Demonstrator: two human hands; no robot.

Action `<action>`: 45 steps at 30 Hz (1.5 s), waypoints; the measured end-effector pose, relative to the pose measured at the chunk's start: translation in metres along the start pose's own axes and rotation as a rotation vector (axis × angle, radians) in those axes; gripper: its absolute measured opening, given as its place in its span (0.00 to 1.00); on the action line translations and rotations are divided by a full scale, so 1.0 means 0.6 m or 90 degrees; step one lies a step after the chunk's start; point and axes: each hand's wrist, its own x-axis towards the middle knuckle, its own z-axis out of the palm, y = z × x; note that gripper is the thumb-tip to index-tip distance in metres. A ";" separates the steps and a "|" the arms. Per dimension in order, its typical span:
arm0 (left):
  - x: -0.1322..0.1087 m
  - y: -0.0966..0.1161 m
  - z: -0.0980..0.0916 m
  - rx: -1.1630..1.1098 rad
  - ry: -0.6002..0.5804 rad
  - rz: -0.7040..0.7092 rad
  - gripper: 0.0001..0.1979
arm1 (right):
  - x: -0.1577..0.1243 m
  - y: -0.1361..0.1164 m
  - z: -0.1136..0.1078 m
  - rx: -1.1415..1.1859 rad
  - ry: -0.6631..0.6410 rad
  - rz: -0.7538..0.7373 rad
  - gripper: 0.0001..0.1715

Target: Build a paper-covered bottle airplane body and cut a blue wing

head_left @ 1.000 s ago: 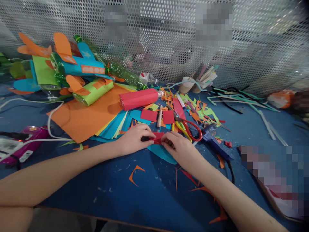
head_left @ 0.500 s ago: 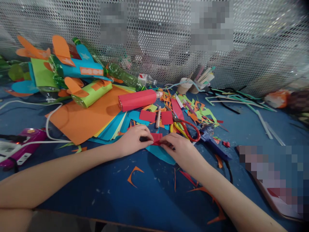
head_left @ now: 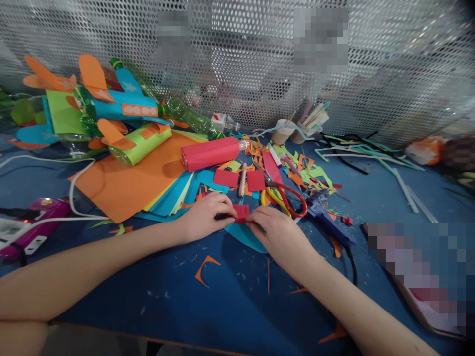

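Observation:
A small folded piece of red paper (head_left: 242, 212) is pinched between my two hands, just above the table. My left hand (head_left: 208, 215) grips its left end, fingers closed. At its right end, the fingertips of my right hand (head_left: 276, 227) are closed on the lower corner. Beneath lies a blue paper shape (head_left: 247, 238), partly covered by my right hand. Just beyond are two red paper rectangles (head_left: 226, 178) with a pale pen-like stick (head_left: 242, 180) between them. Scissors with red handles (head_left: 293, 198) lie close to my right hand.
A red paper-wrapped bottle (head_left: 211, 153) lies beyond my hands. Orange sheets (head_left: 129, 178) and bottle planes (head_left: 122, 104) are on the left. A blue glue gun (head_left: 332, 225) and a phone-like device (head_left: 419, 282) lie right. Cups of sticks (head_left: 284, 132) stand by the mesh wall (head_left: 245, 64).
My right hand and forearm have shifted slightly left and down, now covering more of the orange and red scraps. Both hands still hold the red paper.

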 end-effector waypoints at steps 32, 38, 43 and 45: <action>-0.031 0.017 -0.038 0.334 0.200 0.356 0.12 | 0.010 -0.002 -0.029 0.808 -0.146 0.286 0.11; -0.015 0.026 -0.019 -0.142 0.252 -0.026 0.07 | 0.013 -0.003 -0.025 0.795 -0.070 0.287 0.11; 0.008 0.037 -0.010 -0.564 0.171 -0.243 0.11 | 0.017 0.002 -0.022 0.762 -0.021 0.287 0.12; 0.019 0.042 -0.009 -0.615 0.145 -0.271 0.10 | 0.018 0.006 -0.021 0.758 0.001 0.285 0.12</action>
